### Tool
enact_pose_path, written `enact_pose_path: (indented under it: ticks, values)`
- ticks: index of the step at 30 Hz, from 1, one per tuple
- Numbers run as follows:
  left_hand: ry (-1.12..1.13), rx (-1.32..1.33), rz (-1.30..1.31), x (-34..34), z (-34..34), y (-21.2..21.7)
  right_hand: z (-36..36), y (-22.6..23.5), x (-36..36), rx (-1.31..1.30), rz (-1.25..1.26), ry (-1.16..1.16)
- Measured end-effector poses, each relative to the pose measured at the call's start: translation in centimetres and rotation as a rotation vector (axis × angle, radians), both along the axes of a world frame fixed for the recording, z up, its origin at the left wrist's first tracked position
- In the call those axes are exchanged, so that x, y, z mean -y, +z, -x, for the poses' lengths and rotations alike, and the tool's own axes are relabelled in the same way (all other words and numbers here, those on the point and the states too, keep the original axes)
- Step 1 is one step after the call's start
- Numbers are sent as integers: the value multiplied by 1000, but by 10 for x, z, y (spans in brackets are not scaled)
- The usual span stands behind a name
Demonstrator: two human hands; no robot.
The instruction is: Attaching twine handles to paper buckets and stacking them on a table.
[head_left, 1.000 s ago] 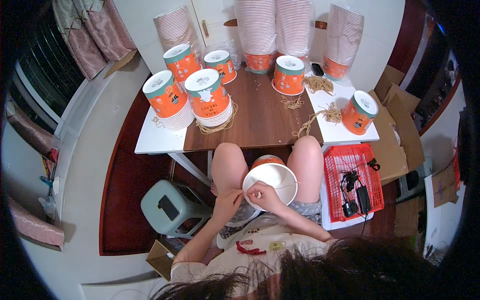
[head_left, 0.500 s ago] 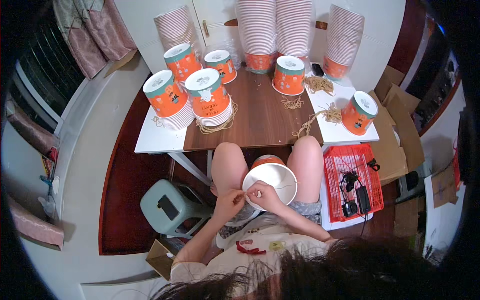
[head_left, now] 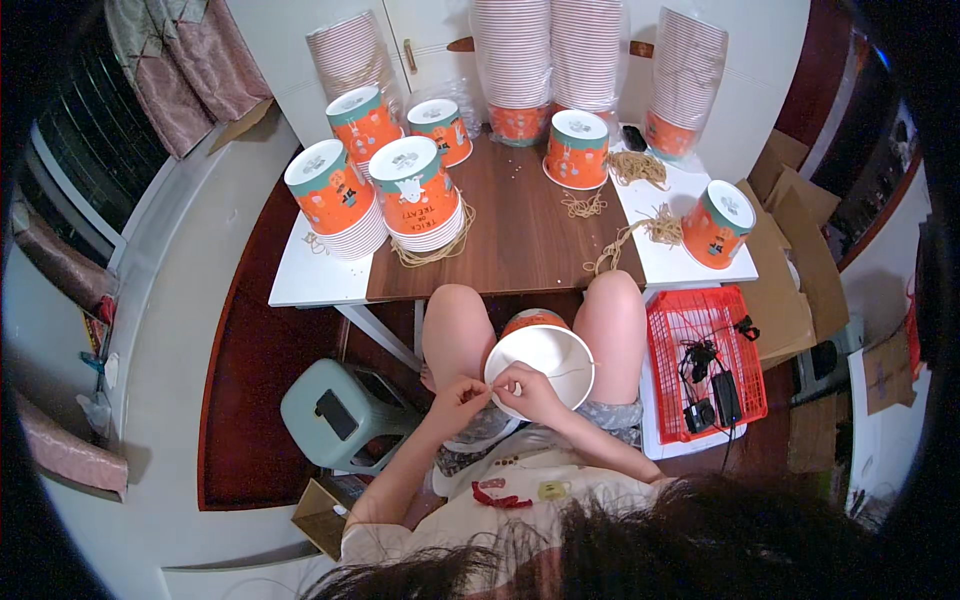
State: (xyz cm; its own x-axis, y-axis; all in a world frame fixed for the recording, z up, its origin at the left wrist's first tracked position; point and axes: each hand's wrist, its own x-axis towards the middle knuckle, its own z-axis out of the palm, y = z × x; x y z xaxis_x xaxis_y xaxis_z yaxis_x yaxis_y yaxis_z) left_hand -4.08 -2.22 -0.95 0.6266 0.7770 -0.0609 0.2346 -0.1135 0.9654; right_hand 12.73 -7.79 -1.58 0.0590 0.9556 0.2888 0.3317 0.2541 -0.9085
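Between my knees stands a paper bucket [head_left: 565,352], its white inside facing up and a strip of its orange printed outside showing at the far side. A thin tan cord [head_left: 572,371] runs from the bucket's right rim into it, toward my right hand. My right hand [head_left: 530,393] reaches over the near left rim, its fingers pinched; the cord seems to end in them. My left hand [head_left: 460,405] is just outside that rim, thumb and forefinger pinched and meeting the right fingertips. What the left fingertips hold is too small to make out.
Upside-down orange buckets [head_left: 418,195] stand on the table [head_left: 500,255], some stacked, with tall wrapped stacks [head_left: 590,55] behind. Cord bundles [head_left: 637,168] lie on its right side. A red basket [head_left: 665,385] with cables is at my right, a stool [head_left: 305,400] with a phone at my left.
My left hand has shifted slightly, its fingers still against the right fingertips at the rim. The bucket and my right hand look almost the same.
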Motion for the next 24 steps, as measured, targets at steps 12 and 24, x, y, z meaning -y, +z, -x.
enact_pose_path:
  ticks: [12,24]
  values:
    - [-14,45,225,1,0,10,-5,13,11,286,-313,-56]
    - [-21,16,359,-1,1,19,-4,9,8,373,-320,-54]
